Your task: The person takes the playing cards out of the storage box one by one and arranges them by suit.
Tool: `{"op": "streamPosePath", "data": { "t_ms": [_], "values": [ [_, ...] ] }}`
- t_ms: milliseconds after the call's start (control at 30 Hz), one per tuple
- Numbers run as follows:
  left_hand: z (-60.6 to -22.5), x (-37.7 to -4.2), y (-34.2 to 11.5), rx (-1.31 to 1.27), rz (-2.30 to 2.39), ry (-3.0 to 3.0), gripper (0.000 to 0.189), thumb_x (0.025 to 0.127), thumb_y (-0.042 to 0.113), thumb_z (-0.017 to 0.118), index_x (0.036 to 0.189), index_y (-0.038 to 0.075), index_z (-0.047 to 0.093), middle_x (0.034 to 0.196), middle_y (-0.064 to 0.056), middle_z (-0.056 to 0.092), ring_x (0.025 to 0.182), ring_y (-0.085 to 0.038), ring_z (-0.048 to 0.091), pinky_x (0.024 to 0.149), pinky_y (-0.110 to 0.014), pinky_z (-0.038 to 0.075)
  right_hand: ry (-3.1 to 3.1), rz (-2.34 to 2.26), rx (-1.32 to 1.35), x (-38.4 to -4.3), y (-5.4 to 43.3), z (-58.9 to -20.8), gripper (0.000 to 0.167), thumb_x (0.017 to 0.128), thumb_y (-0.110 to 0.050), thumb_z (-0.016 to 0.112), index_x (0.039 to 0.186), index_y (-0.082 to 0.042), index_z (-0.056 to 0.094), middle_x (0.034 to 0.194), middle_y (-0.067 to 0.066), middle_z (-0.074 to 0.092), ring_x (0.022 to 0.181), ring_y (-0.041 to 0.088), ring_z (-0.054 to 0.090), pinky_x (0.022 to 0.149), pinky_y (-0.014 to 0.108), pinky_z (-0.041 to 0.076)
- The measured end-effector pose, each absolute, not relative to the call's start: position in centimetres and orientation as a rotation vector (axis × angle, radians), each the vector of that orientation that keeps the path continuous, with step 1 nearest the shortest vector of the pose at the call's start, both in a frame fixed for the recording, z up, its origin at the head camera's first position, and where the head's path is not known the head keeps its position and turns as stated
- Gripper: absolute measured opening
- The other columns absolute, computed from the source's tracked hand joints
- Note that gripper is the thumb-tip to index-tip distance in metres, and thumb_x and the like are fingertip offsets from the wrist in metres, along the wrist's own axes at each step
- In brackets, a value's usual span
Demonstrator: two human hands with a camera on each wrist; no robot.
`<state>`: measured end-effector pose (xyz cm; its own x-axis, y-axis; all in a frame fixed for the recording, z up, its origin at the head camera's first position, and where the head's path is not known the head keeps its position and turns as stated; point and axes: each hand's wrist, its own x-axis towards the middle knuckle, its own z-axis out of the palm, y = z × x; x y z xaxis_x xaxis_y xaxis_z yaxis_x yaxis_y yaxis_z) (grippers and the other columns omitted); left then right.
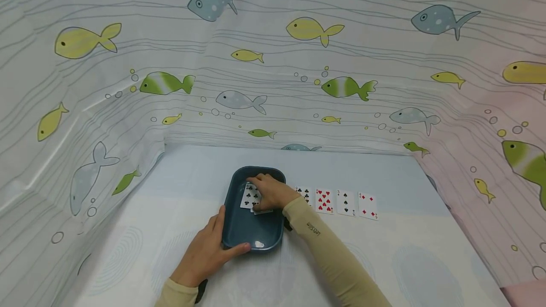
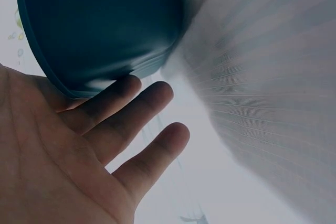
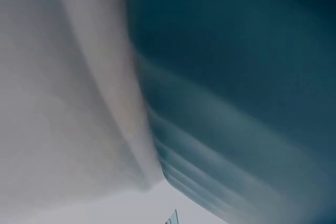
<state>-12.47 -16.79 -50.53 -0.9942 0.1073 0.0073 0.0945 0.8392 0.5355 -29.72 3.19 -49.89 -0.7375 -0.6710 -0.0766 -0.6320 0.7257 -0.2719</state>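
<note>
A dark blue rectangular tray [image 1: 251, 231] sits on the table. My left hand [image 1: 204, 250] rests against its near left corner, fingers fairly straight along the left side and thumb along the near rim. In the left wrist view, those fingertips [image 2: 160, 93] lie beside the tray's outer wall [image 2: 105, 30]. My right hand [image 1: 273, 192] reaches over the right rim and pinches a clubs playing card [image 1: 247, 198] between thumb and fingers. Another card's edge [image 1: 266, 212] shows below it. The right wrist view shows the tray wall [image 3: 236, 103], with the hand itself out of sight.
Right of the tray, several playing cards lie face up in a row: a partly covered clubs card [image 1: 304, 193], a hearts card [image 1: 324, 201], a three of spades [image 1: 346, 203] and a four of diamonds [image 1: 368, 206]. Fish-patterned cloth [image 1: 273, 75] surrounds the table [image 1: 405, 184].
</note>
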Motion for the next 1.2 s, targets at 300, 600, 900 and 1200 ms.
{"op": "streamPosePath", "data": {
  "t_ms": [300, 600, 900, 1200],
  "values": [
    [-50.5, -12.5, -16.8, 0.163, 0.868, 2.994, 0.124, 0.078, 0.080, 0.065, 0.162, 0.002, 0.015, 0.153, -0.025, 0.040, 0.130, -0.040, 0.052, 0.102, -0.056, 0.045, 2.769, -0.310, -1.062, -29.8, 3.3, -49.7, 0.094, 0.082, -0.046, 0.080, 0.159, -0.018, 0.034, 0.149, 0.008, 0.050, 0.130, 0.022, 0.045, 0.105, 0.038, 0.044],
    [-50.4, -12.5, -16.8, 0.157, 0.873, 2.993, 0.125, 0.078, 0.081, 0.064, 0.162, 0.002, 0.016, 0.153, -0.024, 0.041, 0.128, -0.038, 0.053, 0.101, -0.055, 0.046, 2.785, -0.280, -1.107, -29.3, 3.3, -49.5, 0.096, 0.081, -0.051, 0.080, 0.159, -0.018, 0.035, 0.149, 0.007, 0.051, 0.133, 0.027, 0.049, 0.108, 0.040, 0.042],
    [-50.4, -12.5, -16.7, 0.144, 0.855, 2.989, 0.125, 0.078, 0.082, 0.063, 0.162, 0.002, 0.015, 0.152, -0.024, 0.042, 0.126, -0.037, 0.055, 0.101, -0.054, 0.047, 2.747, -0.397, -1.151, -28.6, 4.0, -49.1, 0.096, 0.083, -0.048, 0.079, 0.159, -0.014, 0.033, 0.150, 0.008, 0.045, 0.126, 0.017, 0.053, 0.107, 0.034, 0.043],
    [-50.4, -12.4, -16.6, 0.148, 0.854, 2.994, 0.125, 0.078, 0.080, 0.065, 0.162, 0.002, 0.015, 0.152, -0.024, 0.042, 0.127, -0.037, 0.054, 0.101, -0.054, 0.047, 2.786, -0.466, -1.183, -27.5, 5.3, -48.1, 0.095, 0.082, -0.048, 0.079, 0.157, -0.008, 0.036, 0.145, 0.010, 0.043, 0.117, 0.016, 0.053, 0.101, 0.031, 0.047]
  ]
}}
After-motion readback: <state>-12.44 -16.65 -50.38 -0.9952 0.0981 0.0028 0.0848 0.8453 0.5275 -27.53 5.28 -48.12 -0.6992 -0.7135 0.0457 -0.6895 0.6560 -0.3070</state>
